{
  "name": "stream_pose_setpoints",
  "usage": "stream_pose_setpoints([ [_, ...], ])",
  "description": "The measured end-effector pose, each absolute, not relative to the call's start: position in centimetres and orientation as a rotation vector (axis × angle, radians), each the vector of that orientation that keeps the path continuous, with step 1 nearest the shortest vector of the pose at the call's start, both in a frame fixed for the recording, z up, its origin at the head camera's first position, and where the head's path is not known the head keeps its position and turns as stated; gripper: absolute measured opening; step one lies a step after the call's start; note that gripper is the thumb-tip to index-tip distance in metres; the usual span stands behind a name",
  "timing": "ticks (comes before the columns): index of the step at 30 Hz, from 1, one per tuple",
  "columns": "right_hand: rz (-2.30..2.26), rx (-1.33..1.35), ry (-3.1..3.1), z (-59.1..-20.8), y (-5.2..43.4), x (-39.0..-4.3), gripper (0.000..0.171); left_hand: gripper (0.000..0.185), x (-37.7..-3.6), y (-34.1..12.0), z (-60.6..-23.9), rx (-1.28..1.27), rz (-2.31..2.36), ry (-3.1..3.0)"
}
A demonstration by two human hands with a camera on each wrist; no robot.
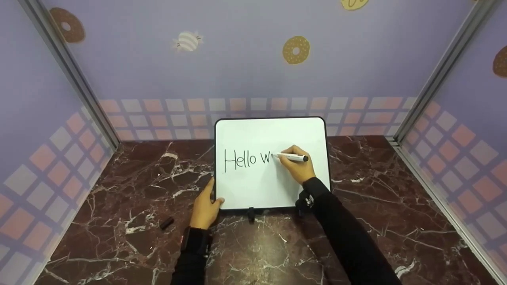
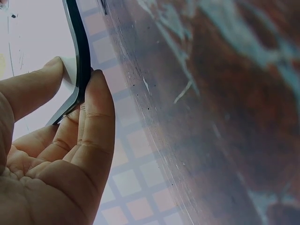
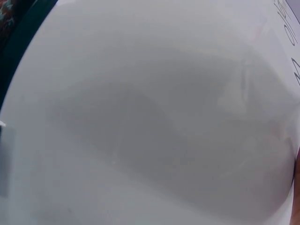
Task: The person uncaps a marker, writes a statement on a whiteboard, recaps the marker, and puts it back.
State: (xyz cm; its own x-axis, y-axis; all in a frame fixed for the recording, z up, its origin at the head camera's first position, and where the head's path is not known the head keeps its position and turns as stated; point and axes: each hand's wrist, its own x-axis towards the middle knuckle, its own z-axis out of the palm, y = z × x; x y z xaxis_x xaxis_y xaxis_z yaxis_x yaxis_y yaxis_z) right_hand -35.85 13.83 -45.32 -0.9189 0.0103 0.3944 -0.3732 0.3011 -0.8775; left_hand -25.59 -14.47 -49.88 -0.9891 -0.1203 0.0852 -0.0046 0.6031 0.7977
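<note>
A small whiteboard (image 1: 273, 134) with a black rim stands tilted on the marble table (image 1: 376, 198); it reads "Hello W" in black. My right hand (image 1: 297, 166) grips a white marker (image 1: 291, 157) with its tip on the board just right of the "W". My left hand (image 1: 205, 208) pinches the board's lower left corner, thumb on the face and fingers behind. The left wrist view shows that thumb (image 2: 35, 86) and a finger (image 2: 98, 117) clamping the black edge (image 2: 80, 61). The right wrist view is filled by the white board surface (image 3: 150, 117), with strokes at its right edge.
A black marker cap (image 1: 166, 223) lies on the table left of my left hand. Purple booth walls with metal corner posts (image 1: 71, 75) close in the table on three sides. A black clip (image 1: 250, 214) sits under the board's lower edge.
</note>
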Motion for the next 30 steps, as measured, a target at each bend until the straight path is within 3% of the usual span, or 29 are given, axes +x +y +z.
stream_pose_setpoints([
  [30, 1.622, 0.359, -2.312, -45.51, 14.16, -35.07, 0.006, 0.072, -25.62, -14.39, -49.73, 0.129, -1.345, -2.696],
])
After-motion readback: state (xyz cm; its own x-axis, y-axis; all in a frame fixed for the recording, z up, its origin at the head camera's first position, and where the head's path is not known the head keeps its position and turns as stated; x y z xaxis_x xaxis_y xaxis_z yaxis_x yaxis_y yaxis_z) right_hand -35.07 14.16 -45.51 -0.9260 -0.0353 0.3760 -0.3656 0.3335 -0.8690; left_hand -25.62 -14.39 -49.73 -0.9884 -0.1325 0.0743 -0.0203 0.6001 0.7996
